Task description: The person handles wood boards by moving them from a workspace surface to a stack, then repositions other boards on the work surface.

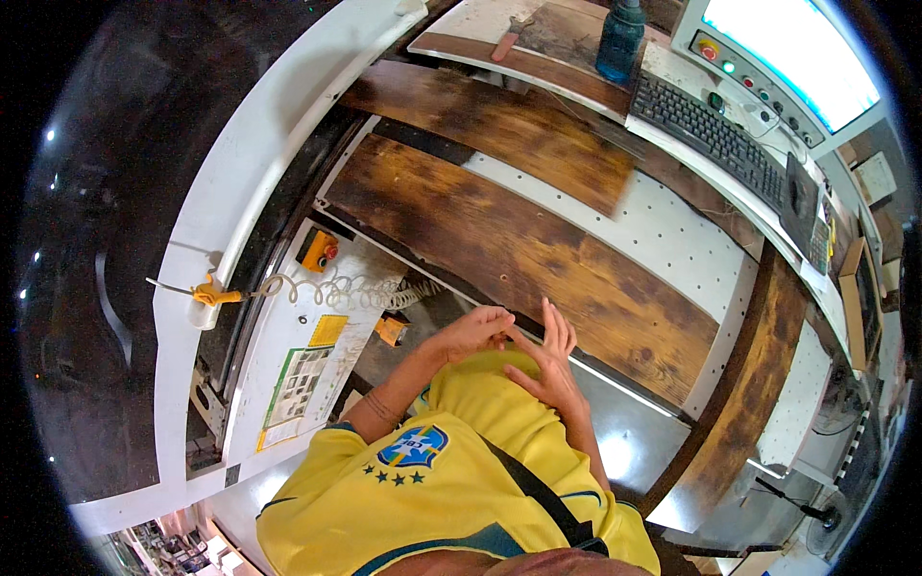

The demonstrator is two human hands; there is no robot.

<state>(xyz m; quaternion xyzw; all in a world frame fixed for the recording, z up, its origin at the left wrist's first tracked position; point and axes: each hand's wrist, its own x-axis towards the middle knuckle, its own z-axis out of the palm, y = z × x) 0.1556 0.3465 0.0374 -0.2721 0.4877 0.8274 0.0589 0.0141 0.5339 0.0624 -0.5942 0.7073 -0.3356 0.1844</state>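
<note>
Board (519,264) is judged stiff, prob. heavy, best gripped at edges; R hand (552,360) is unclenched & empty, L hand's (475,331) grip can't be told.

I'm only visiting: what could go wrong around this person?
The bare left hand and right hand are close to a brown wooden board; a rough edge might give splinters. The coiled hose hangs near the left forearm and could snag it. The blue bottle stands beside the keyboard; if knocked, it might spill any liquid inside.
</note>
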